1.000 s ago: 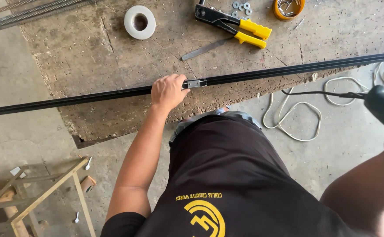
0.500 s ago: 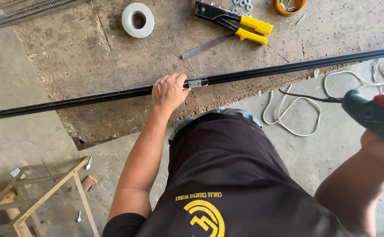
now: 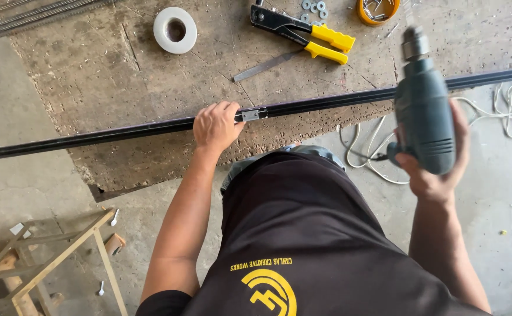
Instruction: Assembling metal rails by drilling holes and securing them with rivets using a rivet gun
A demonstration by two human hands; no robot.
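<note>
Upright, drill [image 3: 424, 111] points away; black rail [image 3: 121, 132] runs left-right

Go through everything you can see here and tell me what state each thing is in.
Black rail: lying across the board, pinned by the left hand.
Metal bracket: sitting on the rail.
Drill: raised in the right hand, bit blurred.
Rivet tool: lying unused, handles parted.
Tape roll: lying flat.

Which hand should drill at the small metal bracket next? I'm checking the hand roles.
Probably the right hand: it already holds the drill raised above the black rail, while the left hand pins it beside the bracket.
</note>
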